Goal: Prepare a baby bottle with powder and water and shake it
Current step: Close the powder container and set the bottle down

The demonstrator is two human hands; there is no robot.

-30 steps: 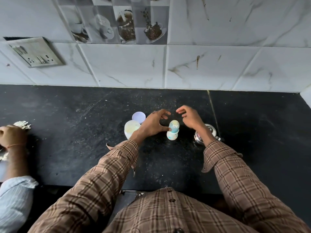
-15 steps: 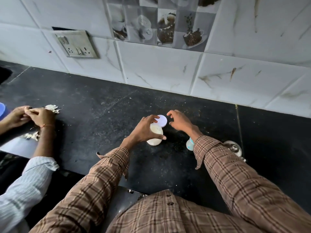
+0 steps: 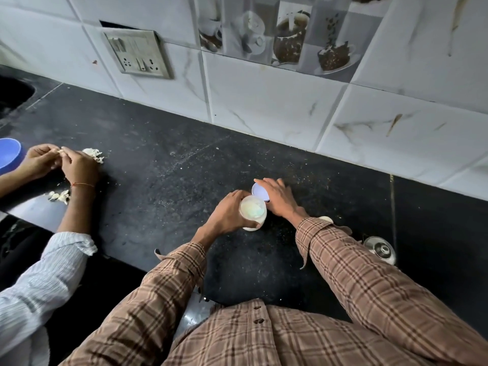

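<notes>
A white powder container (image 3: pixel 253 212) stands open on the black counter (image 3: pixel 163 180), with pale powder showing inside. My left hand (image 3: pixel 226 211) grips its side. Just behind it lies a round lilac lid (image 3: pixel 259 192). My right hand (image 3: pixel 277 197) reaches over this lid and its straight fingers touch the far edge. The baby bottle (image 3: pixel 326 219) is almost wholly hidden behind my right sleeve; only a pale sliver shows.
A steel pot lid (image 3: pixel 381 250) sits on the counter to the right of my right arm. At the left another person's hands (image 3: pixel 66 165) pick at white scraps beside a blue bowl (image 3: pixel 9 157). A switch plate (image 3: pixel 137 55) is on the tiled wall.
My view swung left and closer. Both hands left the baby bottle: the left took hold of the powder container, and the right moved onto the lilac lid.
</notes>
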